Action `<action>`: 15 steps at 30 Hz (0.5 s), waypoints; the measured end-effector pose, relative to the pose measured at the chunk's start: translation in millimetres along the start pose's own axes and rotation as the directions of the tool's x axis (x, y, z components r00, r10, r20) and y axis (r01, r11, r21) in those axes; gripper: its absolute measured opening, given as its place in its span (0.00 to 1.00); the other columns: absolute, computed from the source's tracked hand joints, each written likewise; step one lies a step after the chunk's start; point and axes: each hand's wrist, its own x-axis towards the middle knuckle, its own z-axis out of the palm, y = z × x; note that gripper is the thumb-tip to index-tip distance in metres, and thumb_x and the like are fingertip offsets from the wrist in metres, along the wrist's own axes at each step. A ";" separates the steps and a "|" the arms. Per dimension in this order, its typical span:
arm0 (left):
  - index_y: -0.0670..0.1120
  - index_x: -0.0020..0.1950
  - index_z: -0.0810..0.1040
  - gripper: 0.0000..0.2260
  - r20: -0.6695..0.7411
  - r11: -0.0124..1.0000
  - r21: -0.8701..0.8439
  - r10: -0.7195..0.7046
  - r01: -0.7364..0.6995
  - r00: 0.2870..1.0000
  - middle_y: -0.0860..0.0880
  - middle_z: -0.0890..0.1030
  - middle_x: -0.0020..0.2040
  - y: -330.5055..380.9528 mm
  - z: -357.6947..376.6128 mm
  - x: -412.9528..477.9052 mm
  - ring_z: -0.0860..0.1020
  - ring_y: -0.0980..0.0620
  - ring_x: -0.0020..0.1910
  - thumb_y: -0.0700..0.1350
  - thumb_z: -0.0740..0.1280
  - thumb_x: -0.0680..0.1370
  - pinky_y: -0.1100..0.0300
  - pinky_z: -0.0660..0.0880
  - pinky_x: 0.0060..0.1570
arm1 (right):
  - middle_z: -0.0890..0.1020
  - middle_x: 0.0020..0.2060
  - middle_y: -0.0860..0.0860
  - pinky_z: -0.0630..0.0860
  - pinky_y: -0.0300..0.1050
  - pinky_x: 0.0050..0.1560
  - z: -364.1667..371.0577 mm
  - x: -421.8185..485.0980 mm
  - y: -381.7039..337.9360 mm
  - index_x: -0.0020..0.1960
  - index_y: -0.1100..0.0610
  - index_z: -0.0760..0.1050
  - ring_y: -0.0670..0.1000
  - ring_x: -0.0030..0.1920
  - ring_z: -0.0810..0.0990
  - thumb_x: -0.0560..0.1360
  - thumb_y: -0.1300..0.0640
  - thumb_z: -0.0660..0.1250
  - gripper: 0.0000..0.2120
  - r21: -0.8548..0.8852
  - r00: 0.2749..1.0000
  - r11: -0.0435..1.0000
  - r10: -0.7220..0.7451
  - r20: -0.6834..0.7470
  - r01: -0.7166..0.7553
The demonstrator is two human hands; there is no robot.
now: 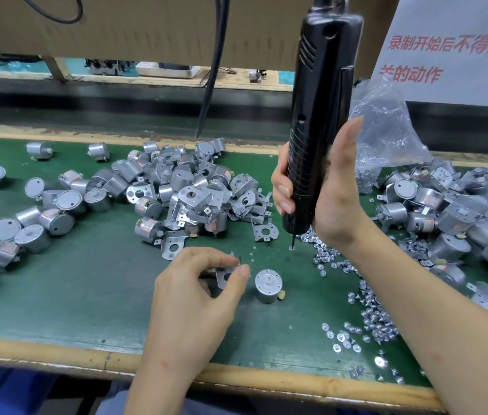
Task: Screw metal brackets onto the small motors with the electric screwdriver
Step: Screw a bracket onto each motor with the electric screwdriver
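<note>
A thin stamped grey metal bracket (227, 275) sits pinched between the left hand (199, 298)'s thumb and fingertips, low over the green bench mat (87, 295). Just right stands a small silver cylindrical motor (268, 285), shaft up. Farther right, the right hand (323, 193) is wrapped around the upright black electric screwdriver (317, 121), tip down among loose silver screws (368, 313).

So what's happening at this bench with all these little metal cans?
A person is assembling small motors on a green work mat. The right hand holds a black electric screwdriver upright, its bit tip touching a loose silver screw on the mat. The left hand pinches a small grey metal bracket just left of a silver cylindrical motor standing alone, shaft up. Nothing is joined yet. Heaps of motors and brackets wait behind.
</note>
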 end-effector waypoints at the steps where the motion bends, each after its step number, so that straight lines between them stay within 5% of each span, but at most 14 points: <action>1: 0.55 0.43 0.84 0.03 0.014 1.000 -0.009 0.000 0.000 1.000 0.59 0.82 0.45 -1.2 -0.3 -0.2 0.77 0.60 0.34 0.48 0.76 0.71 0.70 0.71 0.35 | 0.70 0.27 0.50 0.65 0.46 0.30 0.3 -0.3 -0.2 0.40 0.58 0.69 0.50 0.25 0.67 0.59 0.19 0.57 0.40 0.002 1.000 1.000 0.000 0.001 0.000; 4: 0.55 0.49 0.84 0.09 0.056 1.000 -0.022 0.004 -0.003 0.998 0.62 0.80 0.51 -4.1 -2.2 0.0 0.75 0.57 0.30 0.46 0.77 0.70 0.69 0.71 0.34 | 0.70 0.27 0.50 0.65 0.47 0.30 1.2 -0.8 -1.2 0.40 0.58 0.69 0.50 0.24 0.67 0.60 0.19 0.57 0.40 -0.009 1.000 1.000 -0.002 0.007 0.002; 10: 0.53 0.55 0.84 0.16 0.136 0.991 -0.054 0.127 -0.121 0.983 0.61 0.80 0.56 -1.9 -2.5 -1.1 0.81 0.50 0.40 0.39 0.78 0.71 0.62 0.78 0.43 | 0.71 0.26 0.49 0.65 0.44 0.29 5.0 -1.8 -5.3 0.38 0.57 0.69 0.49 0.23 0.67 0.59 0.19 0.56 0.39 0.004 1.000 1.000 -0.010 0.030 0.010; 15: 0.58 0.56 0.81 0.15 0.168 0.980 -0.048 0.199 -0.194 0.966 0.62 0.81 0.56 1.1 -3.2 -2.4 0.79 0.51 0.39 0.47 0.74 0.71 0.65 0.76 0.41 | 0.70 0.25 0.50 0.64 0.43 0.28 5.8 -3.4 -10.7 0.35 0.54 0.72 0.50 0.22 0.65 0.57 0.21 0.54 0.36 0.066 0.999 0.998 -0.010 0.050 0.007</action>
